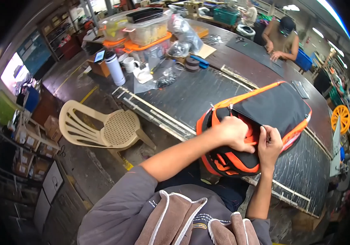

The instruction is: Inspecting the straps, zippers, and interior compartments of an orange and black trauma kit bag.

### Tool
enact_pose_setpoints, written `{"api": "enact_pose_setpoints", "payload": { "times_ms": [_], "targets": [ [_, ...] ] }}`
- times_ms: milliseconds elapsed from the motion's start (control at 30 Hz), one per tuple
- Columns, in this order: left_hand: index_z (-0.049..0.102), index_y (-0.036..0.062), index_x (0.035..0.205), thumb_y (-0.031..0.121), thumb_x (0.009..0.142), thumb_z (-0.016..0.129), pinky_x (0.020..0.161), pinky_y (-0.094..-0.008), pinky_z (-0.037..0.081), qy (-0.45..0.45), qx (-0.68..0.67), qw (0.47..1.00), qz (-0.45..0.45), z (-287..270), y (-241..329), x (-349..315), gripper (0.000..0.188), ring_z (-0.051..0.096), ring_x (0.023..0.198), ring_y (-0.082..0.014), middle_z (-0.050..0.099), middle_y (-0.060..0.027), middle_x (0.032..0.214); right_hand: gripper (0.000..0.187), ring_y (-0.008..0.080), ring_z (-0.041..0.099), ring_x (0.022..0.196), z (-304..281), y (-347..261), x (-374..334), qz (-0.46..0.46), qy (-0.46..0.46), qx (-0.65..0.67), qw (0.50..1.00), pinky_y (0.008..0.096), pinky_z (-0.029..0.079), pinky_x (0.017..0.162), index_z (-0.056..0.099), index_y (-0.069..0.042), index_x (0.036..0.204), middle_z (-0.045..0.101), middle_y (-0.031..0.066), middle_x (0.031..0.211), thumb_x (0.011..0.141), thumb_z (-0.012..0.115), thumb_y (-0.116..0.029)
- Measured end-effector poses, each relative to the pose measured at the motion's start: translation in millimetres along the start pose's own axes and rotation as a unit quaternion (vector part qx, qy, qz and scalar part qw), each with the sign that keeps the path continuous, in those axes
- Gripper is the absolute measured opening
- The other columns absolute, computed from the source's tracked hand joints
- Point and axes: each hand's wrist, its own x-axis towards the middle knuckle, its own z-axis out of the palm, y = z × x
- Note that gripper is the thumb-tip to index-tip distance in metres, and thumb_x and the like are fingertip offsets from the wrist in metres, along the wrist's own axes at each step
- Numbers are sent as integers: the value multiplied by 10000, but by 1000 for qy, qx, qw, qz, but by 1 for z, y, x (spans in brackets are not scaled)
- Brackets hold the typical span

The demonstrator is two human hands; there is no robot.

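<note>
A black bag with orange trim (273, 102) lies at the near edge of the dark worktable, its zipped opening toward me. At that opening, my left hand (233, 132) is closed on the bag's orange edge, some of its fingers hidden by the fabric. My right hand (270, 147) pinches the rim of the black panel between thumb and fingers, just right of the left hand. Orange lining shows between the two hands. Below them, orange straps (224, 161) run over the bag's near side.
A beige plastic chair (119, 128) stands left of the worktable (175, 98). On the table's far left are a pale bottle (114, 69), white mugs (130, 64), a dark tape roll (192, 64) and clear bins (146, 34). Across the table a co-worker (283, 38) handles dark sheet material.
</note>
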Motion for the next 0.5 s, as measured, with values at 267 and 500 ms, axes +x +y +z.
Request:
{"api": "enact_pose_setpoints", "payload": {
  "times_ms": [267,500],
  "targets": [
    [772,-4,1000,227,806,733,528,-432,536,160,126,973,110,42,19,-42,304,721,597,-302,728,-149,720,117,17,494,702,-11,33,-1,158,-27,130,978,212,401,622,741,12,980,612,-82,803,1002,736,-102],
    [542,-10,1472,-62,897,586,1060,-348,517,535,-313,785,-2,-41,-52,-118,578,662,1265,-254,652,-203,1414,161,39,573,745,-17,37,-6,226,-59,173,957,234,484,675,760,28,959,683,-35,806,982,752,-131]
  ]
}}
